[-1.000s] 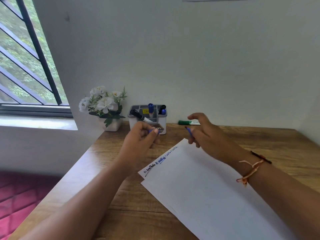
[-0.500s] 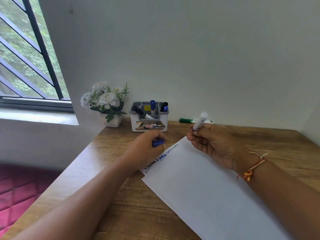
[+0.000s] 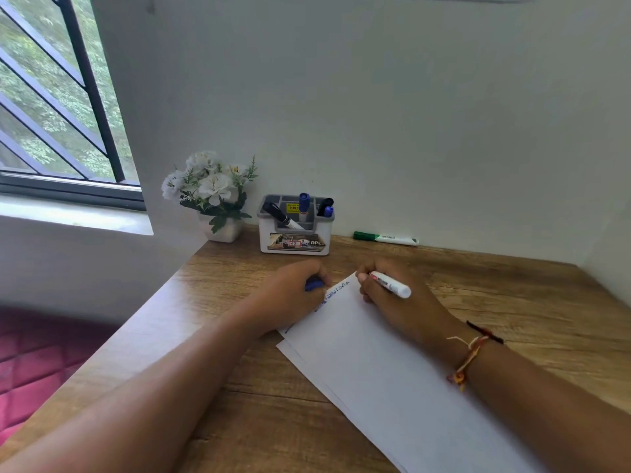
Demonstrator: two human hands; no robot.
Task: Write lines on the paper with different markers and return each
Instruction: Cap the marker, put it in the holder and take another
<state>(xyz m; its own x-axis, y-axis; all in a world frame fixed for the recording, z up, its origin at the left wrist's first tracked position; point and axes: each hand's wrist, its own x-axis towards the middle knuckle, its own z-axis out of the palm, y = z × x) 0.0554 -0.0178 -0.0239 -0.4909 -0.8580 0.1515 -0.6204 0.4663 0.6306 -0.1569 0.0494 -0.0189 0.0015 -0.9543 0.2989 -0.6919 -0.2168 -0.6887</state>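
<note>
Since half a second ago the right hand (image 3: 404,310) has tipped its white marker (image 3: 390,285) over: the barrel, which pointed up before, now leans back to the right, its writing end down at the top corner of the paper (image 3: 375,377). The fingers (image 3: 365,295) are curled tight around the barrel near the tip, which they hide. The left hand (image 3: 290,298) has lowered onto the sheet's upper left edge, covering part of the handwriting (image 3: 338,289) there, and its fingers pinch a blue cap (image 3: 314,285).

The sheets lie at a slant on the wooden desk (image 3: 246,414), one peeking from under the other. A thread bracelet (image 3: 467,358) circles the right wrist.

At the back of the desk stands a grey-and-white marker holder (image 3: 295,242) with a black marker (image 3: 278,214) leaning in its left slot, a blue-capped marker (image 3: 304,205) upright in the middle and two more caps at the right. A green marker (image 3: 386,238) lies flat against the wall, well apart from the holder on its right. A small pot of white flowers (image 3: 211,192) sits just left of the holder, beside the barred window (image 3: 61,97).
</note>
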